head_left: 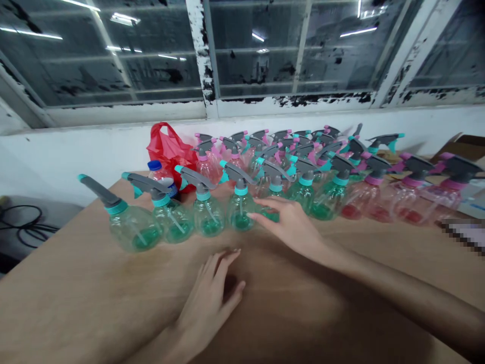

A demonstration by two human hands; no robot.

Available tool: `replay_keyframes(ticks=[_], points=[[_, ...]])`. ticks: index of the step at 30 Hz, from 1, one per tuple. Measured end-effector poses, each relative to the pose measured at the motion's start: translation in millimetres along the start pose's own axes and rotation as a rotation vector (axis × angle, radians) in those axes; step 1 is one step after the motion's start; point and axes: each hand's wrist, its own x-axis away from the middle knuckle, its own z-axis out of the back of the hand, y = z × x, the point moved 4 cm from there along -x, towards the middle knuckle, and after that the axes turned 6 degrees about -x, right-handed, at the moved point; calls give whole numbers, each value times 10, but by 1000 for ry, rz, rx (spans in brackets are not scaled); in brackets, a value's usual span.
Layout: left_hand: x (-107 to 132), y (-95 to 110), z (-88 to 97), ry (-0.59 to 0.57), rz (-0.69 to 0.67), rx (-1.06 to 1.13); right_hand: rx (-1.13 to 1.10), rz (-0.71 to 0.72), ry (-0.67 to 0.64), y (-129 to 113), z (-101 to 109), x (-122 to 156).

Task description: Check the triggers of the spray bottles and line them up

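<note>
A front row of spray bottles stands on the wooden table (125, 293). My right hand (291, 222) reaches in from the right, its thumb and fingers apart, with the fingertips at the right side of a clear green spray bottle (241, 210) with a turquoise collar and grey trigger head. The hand partly hides the green spray bottle (275, 188) to the right of it. My left hand (212, 298) hovers low over the table in front of the row, fingers loosely spread, holding nothing. At the row's left end, one green bottle (131, 227) has its grey head pointing up and left.
Pink spray bottles (373, 194) continue the row to the right. More bottles (280, 146) crowd behind. A red plastic bag (170, 146) and a blue-capped bottle (156, 172) stand at the back left. A cardboard box (460, 151) is at the far right; black cables (28, 222) lie beyond the table's left edge.
</note>
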Motion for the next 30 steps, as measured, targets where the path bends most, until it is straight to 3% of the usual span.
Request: replay_keyframes(ticks=[4, 7, 11, 19, 24, 30], points=[[-14, 29, -19, 4, 15, -15, 90, -86, 78, 238, 346, 110], [-61, 79, -35, -2, 36, 3, 178, -161, 123, 414, 480, 92], [-126, 192, -50, -28, 58, 64, 248, -213, 114, 510, 395, 8], [-235, 339, -58, -64, 88, 184, 306, -165, 91, 524, 92, -108], [-389, 385, -107, -43, 94, 238, 335, -115, 70, 473, 190, 97], [-577, 599, -306, -44, 87, 258, 400, -30, 40, 320, 483, 586]])
